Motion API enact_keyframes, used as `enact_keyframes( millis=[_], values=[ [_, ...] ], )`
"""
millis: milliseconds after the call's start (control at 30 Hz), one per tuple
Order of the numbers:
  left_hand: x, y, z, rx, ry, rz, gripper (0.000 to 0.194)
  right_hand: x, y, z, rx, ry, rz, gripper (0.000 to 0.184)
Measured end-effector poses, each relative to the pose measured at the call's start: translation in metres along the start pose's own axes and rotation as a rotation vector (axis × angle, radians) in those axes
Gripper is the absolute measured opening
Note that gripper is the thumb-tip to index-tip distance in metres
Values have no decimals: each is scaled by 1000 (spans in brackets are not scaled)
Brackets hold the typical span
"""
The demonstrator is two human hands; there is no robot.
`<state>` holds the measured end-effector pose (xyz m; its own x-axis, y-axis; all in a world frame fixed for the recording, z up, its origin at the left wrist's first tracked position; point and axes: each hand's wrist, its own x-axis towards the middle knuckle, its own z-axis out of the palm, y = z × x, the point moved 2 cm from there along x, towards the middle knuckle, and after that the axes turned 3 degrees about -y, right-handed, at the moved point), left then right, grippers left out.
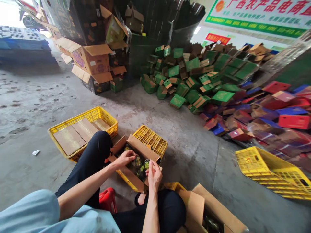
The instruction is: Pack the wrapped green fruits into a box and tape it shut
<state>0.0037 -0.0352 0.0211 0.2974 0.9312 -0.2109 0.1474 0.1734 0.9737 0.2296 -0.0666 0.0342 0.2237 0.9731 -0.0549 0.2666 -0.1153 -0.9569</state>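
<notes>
An open cardboard box (143,146) stands between my knees on a yellow crate, its flaps folded outward. Inside lie dark and green fruits (140,174) in clear plastic, their exact kind too small to tell. My left hand (125,158) is over the left part of the box, fingers curled and pinched at a clear plastic-wrapped fruit (137,160). At the box's right side my right hand (154,174) has thumb and fingertips pinched by a green fruit in clear plastic (146,164).
A yellow crate (80,114) with closed cartons (84,129) stands front left. Another open carton (194,207) sits by my right knee. Yellow crates (272,173) lie to the right. Green boxes (178,101) and red-blue boxes (293,121) are heaped behind. A red object (107,197) is below me.
</notes>
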Motion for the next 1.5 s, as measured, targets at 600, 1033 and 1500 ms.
enact_keyframes(
  millis=[600,1033,1500],
  values=[
    [-21,19,33,-821,71,-203,58,1,-5,-3,295,-72,174,58],
    [-22,24,29,-633,137,-78,62,3,-5,-7,189,-86,73,60],
    [-22,25,26,-553,212,-98,58,1,-13,-9,226,-19,48,56]
  ],
)
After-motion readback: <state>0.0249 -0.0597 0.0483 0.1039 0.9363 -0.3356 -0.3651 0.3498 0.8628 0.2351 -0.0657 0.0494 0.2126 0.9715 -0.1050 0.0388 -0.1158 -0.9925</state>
